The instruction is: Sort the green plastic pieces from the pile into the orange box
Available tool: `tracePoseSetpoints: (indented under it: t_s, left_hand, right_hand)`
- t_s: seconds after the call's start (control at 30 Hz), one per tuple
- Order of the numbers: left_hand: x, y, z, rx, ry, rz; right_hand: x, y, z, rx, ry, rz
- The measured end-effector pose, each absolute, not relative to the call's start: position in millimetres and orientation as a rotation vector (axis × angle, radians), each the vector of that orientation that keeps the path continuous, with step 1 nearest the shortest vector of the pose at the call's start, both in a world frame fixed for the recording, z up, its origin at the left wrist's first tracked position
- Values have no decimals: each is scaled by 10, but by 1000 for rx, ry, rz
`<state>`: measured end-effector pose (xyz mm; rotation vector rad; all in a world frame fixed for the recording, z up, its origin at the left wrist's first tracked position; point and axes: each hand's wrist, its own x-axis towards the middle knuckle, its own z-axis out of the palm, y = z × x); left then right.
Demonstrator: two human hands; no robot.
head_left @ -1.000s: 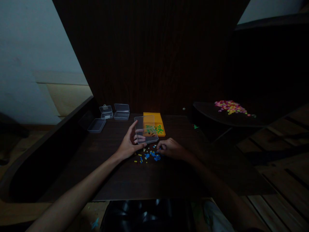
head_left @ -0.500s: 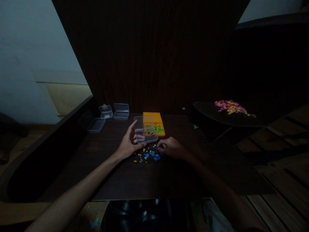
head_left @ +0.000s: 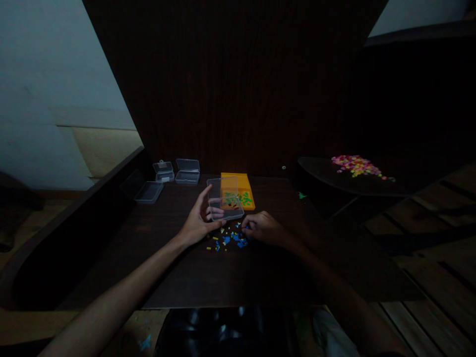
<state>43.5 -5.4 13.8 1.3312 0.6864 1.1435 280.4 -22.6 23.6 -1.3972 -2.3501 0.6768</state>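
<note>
My left hand grips a clear plastic box by its left side, its lid raised. A few dark brown pieces show in or through it. Just right of the box, my right hand is closed with its fingertips bent down at the edge of a loose pile of small blue building bricks. Whatever those fingers pinch is too small and dark to make out. Small yellow bricks lie among and left of the blue ones. Behind the clear box sits an open yellow case holding green pieces.
Several open clear boxes, one of them here, stand at the back left of the dark wooden table. A heap of pink, red and yellow pieces lies on a raised shelf to the right. A tall dark panel closes off the back.
Almost nothing differs. The view has shifted very slightly, while both hands keep their places at the box and the pile.
</note>
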Motion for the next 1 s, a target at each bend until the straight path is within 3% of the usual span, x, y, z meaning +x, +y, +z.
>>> tracePoseSetpoints:
  t_s: [0.37,0.63,1.0]
  left_hand:
    - [458,-77,114,1365,678,1117]
    - [505,-130,100,1359,672,1064]
    - [513,-139,98,1366,621,1079]
  right_hand:
    - [2938,-291,468,-1231,-1901,1327]
    - [2833,-204,480,-1227,-1871,943]
    - [2524,-25,625,-1130,-2459,400]
